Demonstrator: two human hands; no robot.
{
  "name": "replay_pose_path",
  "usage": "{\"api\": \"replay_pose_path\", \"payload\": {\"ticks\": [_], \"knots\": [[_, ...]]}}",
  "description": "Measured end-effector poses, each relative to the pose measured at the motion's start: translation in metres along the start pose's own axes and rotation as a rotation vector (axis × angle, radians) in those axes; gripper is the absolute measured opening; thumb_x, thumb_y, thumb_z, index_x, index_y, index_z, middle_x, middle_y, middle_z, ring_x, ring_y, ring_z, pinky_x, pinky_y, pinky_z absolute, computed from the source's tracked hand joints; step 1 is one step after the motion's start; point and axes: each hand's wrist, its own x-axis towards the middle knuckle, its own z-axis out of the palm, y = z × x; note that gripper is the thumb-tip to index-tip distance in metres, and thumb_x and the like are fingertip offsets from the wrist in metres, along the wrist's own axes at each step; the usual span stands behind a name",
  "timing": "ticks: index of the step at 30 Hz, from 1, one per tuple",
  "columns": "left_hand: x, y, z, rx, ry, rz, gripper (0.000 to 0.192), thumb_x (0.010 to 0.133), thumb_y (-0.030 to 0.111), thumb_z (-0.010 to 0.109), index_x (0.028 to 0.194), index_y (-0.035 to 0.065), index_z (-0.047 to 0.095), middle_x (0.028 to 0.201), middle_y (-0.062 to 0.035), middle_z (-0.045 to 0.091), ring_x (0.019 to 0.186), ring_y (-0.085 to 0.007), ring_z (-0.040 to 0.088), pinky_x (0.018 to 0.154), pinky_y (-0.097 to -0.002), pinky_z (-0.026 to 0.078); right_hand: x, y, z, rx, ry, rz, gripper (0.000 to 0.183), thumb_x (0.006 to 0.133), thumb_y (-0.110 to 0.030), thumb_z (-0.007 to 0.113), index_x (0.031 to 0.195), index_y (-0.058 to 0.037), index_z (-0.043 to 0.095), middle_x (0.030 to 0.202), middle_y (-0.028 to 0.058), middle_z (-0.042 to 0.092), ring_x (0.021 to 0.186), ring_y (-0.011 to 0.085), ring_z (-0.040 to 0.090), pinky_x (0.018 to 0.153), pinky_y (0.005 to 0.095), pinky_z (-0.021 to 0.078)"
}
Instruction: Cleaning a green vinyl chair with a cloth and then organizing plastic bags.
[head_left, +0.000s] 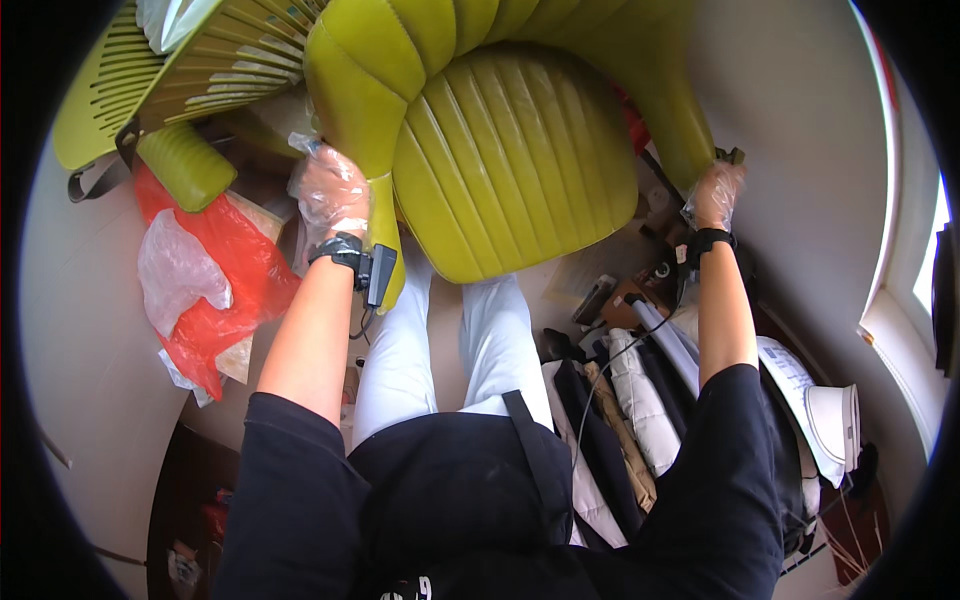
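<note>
A green padded leather-look chair (517, 165) with a ribbed seat stands or hangs in front of me, in the upper middle. My left hand (334, 191), in a clear plastic glove, is closed around the chair's left arm. On the far right side my right hand (716, 195), gloved the same way, grips the end of the other arm. Both wrists wear black straps. The chair's legs are hidden, and I cannot tell whether it rests on the floor.
Green slatted plastic baskets (217, 64) and a green cushion (187, 166) are at upper left, above a red plastic bag (225, 262). Folded padded jackets (637, 390) and a white hat (832, 424) lie at lower right. A wall (795, 172) rises close to my right hand.
</note>
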Motion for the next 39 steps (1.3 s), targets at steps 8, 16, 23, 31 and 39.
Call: {"api": "replay_pose_path", "payload": {"ticks": [8, 16, 23, 31, 39], "knots": [[0.000, 0.009, -0.013, 0.032, 0.097, 0.127, 0.032, 0.091, 0.023, 0.034, 0.079, 0.0004, 0.053, 0.074, -0.0255, 0.060, 0.071, -0.0446, 0.059, 0.060, -0.0504, 0.050, -0.044, -0.015, -0.024, 0.224, 0.033, 0.390, 0.023, 0.086, -0.015, 0.047, 0.090, 0.0076, 0.045, 0.080, 0.0282, 0.059, 0.074, 0.0425, 0.060, 0.066, 0.0467, 0.0492], [0.034, 0.035, 0.000, -0.108, 0.088, 0.146, 0.046, 0.092, 0.033, 0.030, 0.080, -0.0011, 0.059, 0.081, -0.0294, 0.059, 0.082, -0.0479, 0.056, 0.072, -0.0550, 0.045, -0.105, 0.014, -0.017, 0.176, 0.021, 0.449, 0.023, 0.089, -0.017, 0.043, 0.090, 0.0050, 0.044, 0.076, 0.0271, 0.057, 0.074, 0.0409, 0.059, 0.065, 0.0453, 0.0479], [0.049, 0.024, -0.004, -0.041, 0.044, 0.160, 0.050, 0.091, 0.034, 0.031, 0.079, -0.0049, 0.060, 0.082, -0.0308, 0.059, 0.081, -0.0481, 0.056, 0.071, -0.0538, 0.046, -0.103, -0.018, -0.021, 0.407, 0.093, 0.662, 0.022, 0.090, -0.020, 0.042, 0.087, 0.0026, 0.041, 0.070, 0.0244, 0.055, 0.066, 0.0397, 0.057, 0.060, 0.0439, 0.0458], [-0.031, -0.029, 0.013, 0.135, 0.205, 0.263, 0.016, 0.085, 0.017, 0.045, 0.075, 0.0047, 0.049, 0.069, -0.0167, 0.056, 0.062, -0.0346, 0.059, 0.053, -0.0432, 0.049, -0.007, -0.021, -0.026, 0.131, 0.063, 0.135, 0.012, 0.083, -0.010, 0.047, 0.086, 0.0021, 0.050, 0.076, 0.0204, 0.058, 0.070, 0.0351, 0.058, 0.061, 0.0410, 0.0465], [-0.103, -0.024, 0.005, -0.111, 0.069, -0.243, 0.027, 0.089, 0.024, 0.037, 0.081, 0.0020, 0.051, 0.079, -0.0243, 0.058, 0.076, -0.0438, 0.056, 0.064, -0.0501, 0.046, 0.064, -0.013, 0.019, -0.124, -0.109, -0.263, 0.020, 0.078, -0.007, 0.046, 0.089, -0.0002, 0.061, 0.090, 0.0187, 0.059, 0.088, 0.0330, 0.055, 0.082, 0.0402, 0.0439]]}}
